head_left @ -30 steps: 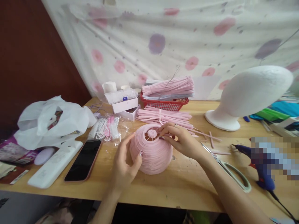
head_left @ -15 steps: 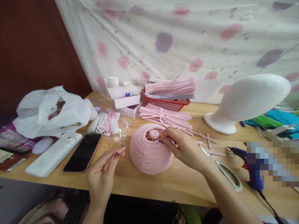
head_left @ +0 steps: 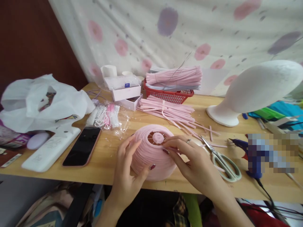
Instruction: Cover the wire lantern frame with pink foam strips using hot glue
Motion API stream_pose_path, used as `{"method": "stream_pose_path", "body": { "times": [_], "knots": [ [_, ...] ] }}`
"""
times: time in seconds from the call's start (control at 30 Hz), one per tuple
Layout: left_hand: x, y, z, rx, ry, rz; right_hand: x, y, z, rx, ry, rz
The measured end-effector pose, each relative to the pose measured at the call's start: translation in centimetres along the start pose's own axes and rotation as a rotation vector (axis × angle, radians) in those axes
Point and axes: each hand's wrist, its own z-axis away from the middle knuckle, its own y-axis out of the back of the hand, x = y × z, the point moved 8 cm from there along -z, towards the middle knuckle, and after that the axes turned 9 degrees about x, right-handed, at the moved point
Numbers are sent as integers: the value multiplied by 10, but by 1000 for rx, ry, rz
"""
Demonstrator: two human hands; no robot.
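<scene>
A pink dome (head_left: 151, 157), wound in rows of soft pink strip over a wire frame, stands on the table before me. Thin wires run across its round top opening to a small pink hub (head_left: 158, 137). My left hand (head_left: 130, 167) cups the dome's left side, fingers along the wall and thumb on the front. At the right rim of the opening, my right hand (head_left: 184, 156) pinches with thumb and forefinger at a pink strip, mostly hidden by the fingers. Green-handled scissors (head_left: 227, 167) lie just right of that hand.
A blue glue gun (head_left: 254, 160) and a white foam head (head_left: 258, 91) stand right. Behind are a pink strip bundle (head_left: 165, 110) and a red basket (head_left: 165, 95) of more bundles. Leftward lie a phone (head_left: 81, 146), bagged beads (head_left: 106, 115) and a white plastic bag (head_left: 44, 101).
My left hand has moved right from beside the dome onto its left side, its fingers spreading from a pinch. The right hand stays at the rim. The camera view has shifted slightly.
</scene>
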Motion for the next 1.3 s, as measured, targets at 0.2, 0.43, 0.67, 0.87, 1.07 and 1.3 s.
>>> {"method": "stream_pose_path", "body": {
  "times": [0.2,0.43,0.67,0.87,1.07,1.3],
  "knots": [
    [-2,-8,-5,-66,15,25,-5,2,-1,-70,136,35],
    [-1,-10,-9,-115,-7,-11,-4,4,-3,-47,216,140],
    [1,-12,-5,-65,-41,78,-11,3,-7,-30,336,279],
    [17,6,-7,58,-164,11,-11,5,-7,-68,325,269],
    [25,27,-16,137,-129,124,20,22,-2,110,-145,-116],
    [39,21,-36,104,31,138,48,25,-1,318,-463,-663]
  ]
}}
